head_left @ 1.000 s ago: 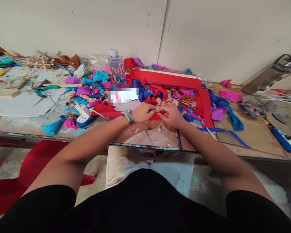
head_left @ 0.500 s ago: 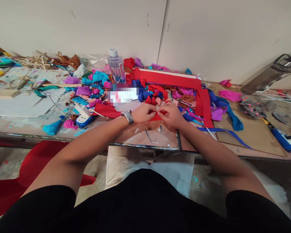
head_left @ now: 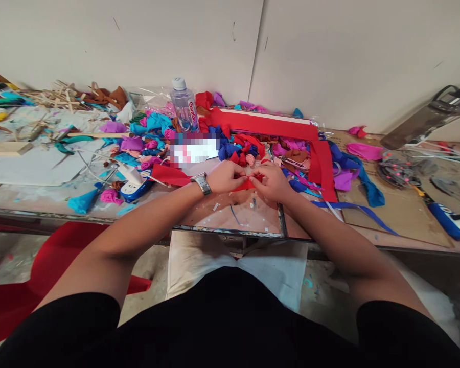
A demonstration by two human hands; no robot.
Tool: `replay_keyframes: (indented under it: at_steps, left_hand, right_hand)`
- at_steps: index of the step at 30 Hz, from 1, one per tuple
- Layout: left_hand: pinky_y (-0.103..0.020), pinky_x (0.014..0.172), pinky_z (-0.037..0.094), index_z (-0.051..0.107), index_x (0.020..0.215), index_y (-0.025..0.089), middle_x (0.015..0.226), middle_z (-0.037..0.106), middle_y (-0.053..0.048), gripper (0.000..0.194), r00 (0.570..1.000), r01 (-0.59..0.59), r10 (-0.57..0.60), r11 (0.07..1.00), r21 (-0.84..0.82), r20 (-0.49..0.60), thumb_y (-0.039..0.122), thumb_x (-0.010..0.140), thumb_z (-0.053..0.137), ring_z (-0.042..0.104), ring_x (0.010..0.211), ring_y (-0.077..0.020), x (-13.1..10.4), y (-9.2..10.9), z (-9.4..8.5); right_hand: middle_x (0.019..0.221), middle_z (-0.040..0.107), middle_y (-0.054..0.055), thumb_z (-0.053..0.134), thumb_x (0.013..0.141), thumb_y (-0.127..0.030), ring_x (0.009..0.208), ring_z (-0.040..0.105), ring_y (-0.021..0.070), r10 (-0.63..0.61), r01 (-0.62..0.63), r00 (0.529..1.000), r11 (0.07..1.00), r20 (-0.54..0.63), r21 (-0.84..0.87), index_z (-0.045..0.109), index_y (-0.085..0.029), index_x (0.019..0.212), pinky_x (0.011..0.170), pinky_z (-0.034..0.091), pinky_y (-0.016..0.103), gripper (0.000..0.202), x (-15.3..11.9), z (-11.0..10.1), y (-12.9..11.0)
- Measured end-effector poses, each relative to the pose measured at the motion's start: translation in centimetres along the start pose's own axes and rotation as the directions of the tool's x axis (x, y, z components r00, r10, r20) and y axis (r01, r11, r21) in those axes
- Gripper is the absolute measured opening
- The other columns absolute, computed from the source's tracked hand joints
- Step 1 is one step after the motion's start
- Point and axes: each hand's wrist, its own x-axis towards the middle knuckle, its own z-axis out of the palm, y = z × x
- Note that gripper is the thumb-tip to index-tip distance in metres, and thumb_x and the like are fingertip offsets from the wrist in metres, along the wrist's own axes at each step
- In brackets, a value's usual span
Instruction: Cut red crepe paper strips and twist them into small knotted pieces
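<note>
A red crepe paper strip [head_left: 242, 186] lies low over the table, and both hands pinch its edge. My left hand [head_left: 227, 177], with a metal watch on the wrist, has thumb and forefinger closed on the strip. My right hand [head_left: 270, 180] meets it fingertip to fingertip, its fingers also closed on the red paper. More red paper [head_left: 171, 175] shows left of the left wrist. Just beyond the hands lie crumpled blue and red paper pieces [head_left: 230, 148] and a utility knife [head_left: 294, 162]. A phone [head_left: 197, 151] with a blurred lit screen sits beyond the left hand.
A water bottle [head_left: 184, 107] stands behind the phone. Long red strips [head_left: 264, 121] lie along the back and right. A blue power strip [head_left: 135, 190] with plugs sits left, and a dark bottle [head_left: 417, 117] leans far right. The table's front edge [head_left: 230, 231] runs close before me.
The thumbs and fingertips shift slightly on the red paper, and the strip between them changes shape a little. Everything else stays where it was.
</note>
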Motion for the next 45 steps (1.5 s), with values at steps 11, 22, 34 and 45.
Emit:
replay_keyframes:
  at_steps: [11, 22, 34, 45]
  left_hand:
    - [-0.029, 0.06, 0.026, 0.078, 0.082, 0.013, 0.064, 0.054, 0.002, 0.037, 0.998, -0.03, 0.031, 0.999, -0.016, 0.058, 0.039, 0.097, 0.056, 0.038, 0.06, -0.0109, 0.12, -0.69, -0.13]
    - [-0.029, 0.061, 0.028, 0.079, 0.085, 0.014, 0.067, 0.061, 0.0, 0.035, 1.0, 0.003, -0.002, 1.0, -0.022, 0.022, 0.037, 0.097, 0.056, 0.041, 0.061, -0.0118, 0.12, -0.66, 0.07]
    - [-0.03, 0.061, 0.028, 0.075, 0.081, 0.014, 0.066, 0.056, 0.001, 0.034, 0.999, 0.001, 0.0, 1.0, -0.029, 0.049, 0.037, 0.095, 0.054, 0.04, 0.061, -0.0121, 0.22, -0.47, 0.0]
    - [-0.029, 0.06, 0.027, 0.075, 0.083, 0.014, 0.065, 0.052, 0.002, 0.032, 0.996, -0.018, 0.022, 0.999, -0.049, 0.082, 0.037, 0.094, 0.056, 0.039, 0.061, -0.0116, 0.08, -0.51, 0.08]
  right_hand:
    - [0.087, 0.078, 0.006, 0.066, 0.095, -0.034, 0.09, 0.066, 0.0272, 0.029, -0.029, 0.999, 0.999, 0.036, -0.021, 0.074, -0.023, 0.085, 0.089, 0.043, 0.045, 0.017, 0.02, 0.03, 0.0]
    - [0.088, 0.08, 0.008, 0.064, 0.095, -0.034, 0.088, 0.068, 0.0278, 0.04, -0.039, 0.999, 0.999, 0.016, -0.022, 0.076, -0.022, 0.089, 0.088, 0.045, 0.045, 0.018, 0.02, 0.06, 0.11]
    - [0.088, 0.08, 0.007, 0.064, 0.094, -0.031, 0.086, 0.069, 0.027, 0.023, -0.023, 1.0, 1.0, 0.021, -0.013, 0.076, -0.023, 0.088, 0.086, 0.046, 0.043, 0.015, 0.07, -0.04, 0.07]
    - [0.082, 0.076, 0.006, 0.065, 0.094, -0.032, 0.087, 0.065, 0.027, 0.048, -0.046, 0.998, 0.998, 0.045, -0.04, 0.074, -0.023, 0.083, 0.086, 0.043, 0.043, 0.016, 0.0, 0.08, 0.01]
